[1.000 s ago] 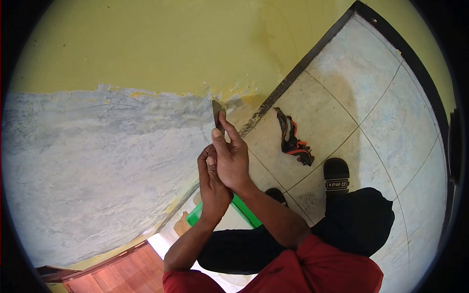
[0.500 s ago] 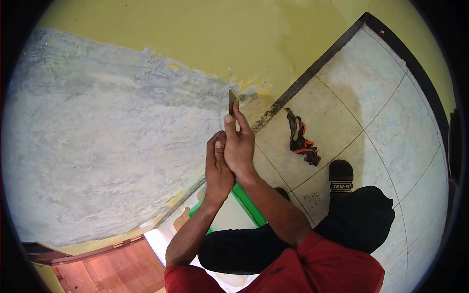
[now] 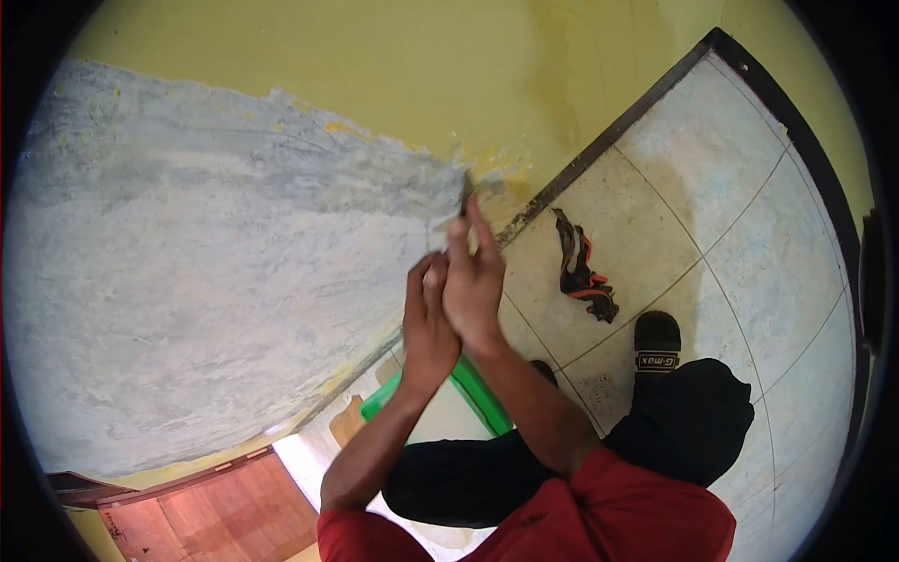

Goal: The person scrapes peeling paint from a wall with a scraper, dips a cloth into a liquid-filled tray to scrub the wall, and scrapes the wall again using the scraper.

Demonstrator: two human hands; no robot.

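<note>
A thin metal scraper (image 3: 465, 192) has its blade against the wall near the border of yellow paint and bare grey plaster; it looks blurred. My right hand (image 3: 473, 290) is closed on it, with the index finger and thumb stretched along the blade. Pressed against the heel of that hand, my left hand (image 3: 431, 332) is closed, its fingers curled. Whatever lies inside the left hand's fingers is hidden. The grey scraped area (image 3: 234, 253) spreads left of the hands, and yellow paint (image 3: 375, 66) covers the wall above it.
A black and orange strappy object (image 3: 585, 281) lies on the tiled floor (image 3: 655, 225). Below my hands is a green-rimmed container (image 3: 482, 398). A dark skirting strip (image 3: 618, 126) edges the wall. My sandalled foot (image 3: 657, 342) is at the right, and a reddish-brown panel (image 3: 215, 510) at lower left.
My hands and the scraper have shifted right and slightly up in view, then slightly right again. The wall and floor have also shifted in the frame as the camera moved.
</note>
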